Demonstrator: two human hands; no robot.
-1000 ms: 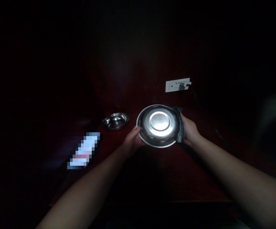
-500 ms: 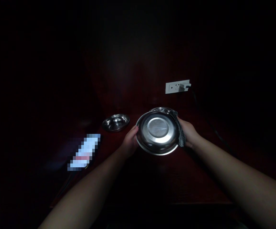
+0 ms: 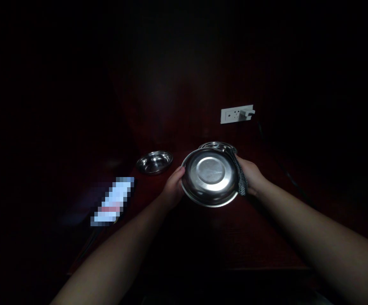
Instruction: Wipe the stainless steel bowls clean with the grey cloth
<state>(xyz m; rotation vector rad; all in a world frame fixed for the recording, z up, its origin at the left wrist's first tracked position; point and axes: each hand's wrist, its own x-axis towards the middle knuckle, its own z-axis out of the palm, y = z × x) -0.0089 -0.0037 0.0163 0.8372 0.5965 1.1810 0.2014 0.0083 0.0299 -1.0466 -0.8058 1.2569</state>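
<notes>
A shiny steel bowl (image 3: 211, 176) is held up in front of me, its underside turned toward the camera. My left hand (image 3: 174, 188) grips its left rim, with the thumb on the near side and the other fingers hidden behind. On the opposite rim, my right hand (image 3: 250, 173) holds a dark checked cloth (image 3: 240, 176) against the bowl; most of its fingers are out of sight behind. Another steel bowl (image 3: 217, 145) stands on the table just beyond, partly covered by the held one. A further steel bowl (image 3: 154, 162) sits open side up to the left.
A phone-like lit screen (image 3: 112, 201), blurred out, lies at the left of the dark red table (image 3: 235, 241). On the back wall is a white socket plate (image 3: 231, 115) with a plugged-in charger (image 3: 246, 113). A dark cable (image 3: 290, 178) runs down at the right.
Both hands keep their hold on the bowl and cloth, almost unmoved. The surroundings have shifted up very slightly in the view.
</notes>
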